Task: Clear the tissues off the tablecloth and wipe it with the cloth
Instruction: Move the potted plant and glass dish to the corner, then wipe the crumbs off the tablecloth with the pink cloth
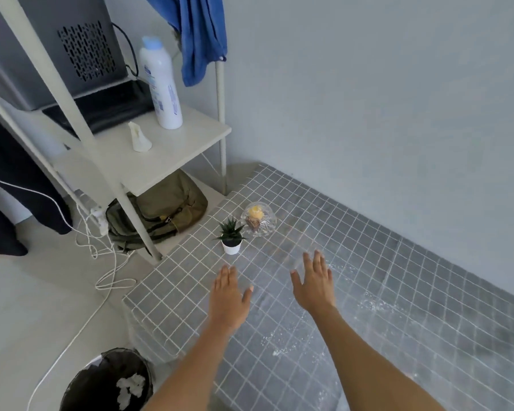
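A grey tablecloth [383, 262] with a white grid covers the table; small white specks and wet-looking streaks lie across its middle. My left hand [229, 295] and my right hand [313, 280] both hover over it with straight fingers, holding nothing. Crumpled white tissues [129, 387] lie inside a black mesh bin [80, 384] on the floor at the lower left. A blue cloth [198, 40] hangs from the white rack at the top.
A small potted plant [231, 237] and a glass dish [258, 219] stand near the table's far left corner. A white rack shelf [172, 149] holds a white bottle [161, 84]. An olive backpack [163, 209] and white cables [101, 256] lie on the floor.
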Demonstrator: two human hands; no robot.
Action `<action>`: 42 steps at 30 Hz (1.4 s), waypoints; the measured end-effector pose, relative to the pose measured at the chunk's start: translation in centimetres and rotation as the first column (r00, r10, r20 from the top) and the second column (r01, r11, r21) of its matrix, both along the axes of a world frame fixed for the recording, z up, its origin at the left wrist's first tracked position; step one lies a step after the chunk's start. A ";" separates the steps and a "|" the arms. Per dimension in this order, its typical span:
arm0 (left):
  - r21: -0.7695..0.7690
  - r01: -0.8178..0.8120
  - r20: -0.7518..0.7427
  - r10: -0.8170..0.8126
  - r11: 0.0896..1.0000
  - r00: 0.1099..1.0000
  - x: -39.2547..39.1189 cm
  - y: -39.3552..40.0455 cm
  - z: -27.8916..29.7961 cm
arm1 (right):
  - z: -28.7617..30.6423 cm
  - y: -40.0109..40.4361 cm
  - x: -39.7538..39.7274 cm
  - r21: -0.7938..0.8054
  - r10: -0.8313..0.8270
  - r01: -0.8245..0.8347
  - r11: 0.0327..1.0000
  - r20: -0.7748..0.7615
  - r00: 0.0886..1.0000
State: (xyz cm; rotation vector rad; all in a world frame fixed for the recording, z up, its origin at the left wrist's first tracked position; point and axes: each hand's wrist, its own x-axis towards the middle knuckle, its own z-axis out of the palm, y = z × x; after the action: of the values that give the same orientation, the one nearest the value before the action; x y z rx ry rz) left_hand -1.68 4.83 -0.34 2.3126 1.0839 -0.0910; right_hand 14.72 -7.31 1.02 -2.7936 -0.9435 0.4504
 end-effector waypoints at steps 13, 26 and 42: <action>0.139 0.527 -0.107 -0.517 0.838 0.849 4.0 -9.4 3.3 | 1.0 -15.8 -6.6 -0.028 -0.392 0.391 0.920 -0.053 0.919; 0.126 0.736 -0.179 -0.715 0.665 0.676 4.6 -24.5 4.4 | 1.2 -31.8 -10.1 -0.003 -0.547 0.548 0.837 -0.062 0.835; 0.077 0.815 -0.249 -0.780 0.575 0.574 -2.8 -43.4 2.1 | -0.6 -49.5 -17.2 -0.141 -0.452 0.434 0.890 -0.152 0.879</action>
State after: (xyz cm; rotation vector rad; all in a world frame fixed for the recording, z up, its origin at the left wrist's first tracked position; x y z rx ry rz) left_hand -4.48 -38.62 1.76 2.8352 -0.0082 -0.5985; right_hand -2.50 -56.80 0.40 -2.8693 -0.2275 0.6786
